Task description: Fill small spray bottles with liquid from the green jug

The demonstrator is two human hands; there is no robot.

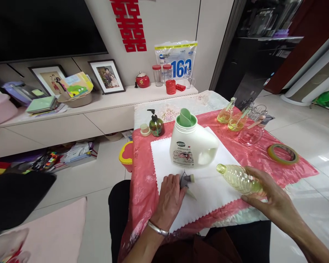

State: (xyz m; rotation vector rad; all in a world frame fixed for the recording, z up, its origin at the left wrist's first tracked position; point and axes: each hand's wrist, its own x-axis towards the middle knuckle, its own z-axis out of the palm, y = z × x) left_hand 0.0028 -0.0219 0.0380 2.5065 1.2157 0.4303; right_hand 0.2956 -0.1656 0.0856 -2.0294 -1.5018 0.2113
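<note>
My right hand [268, 193] is wrapped round the base of a clear yellow-tinted plastic bottle [237, 177]. The bottle lies nearly sideways, its uncapped neck pointing left over the white cloth [208, 197]. My left hand [171, 193], with a bracelet at the wrist, rests low on the cloth, fingers curled on a grey bottle top [185, 180] with a pale green end. A pale pointed piece pokes out beneath it; part of the top is hidden by the fingers. Just beyond both hands stands an uncapped white detergent jug [193, 146] with a green pouring spout [185, 118].
At the table's back left are a dark green pump bottle [156, 126] and a pale cap [145, 130]. Several glass oil bottles [237, 122] and a tape roll [283, 153] sit on the right. Red plastic sheeting [145, 186] covers the table.
</note>
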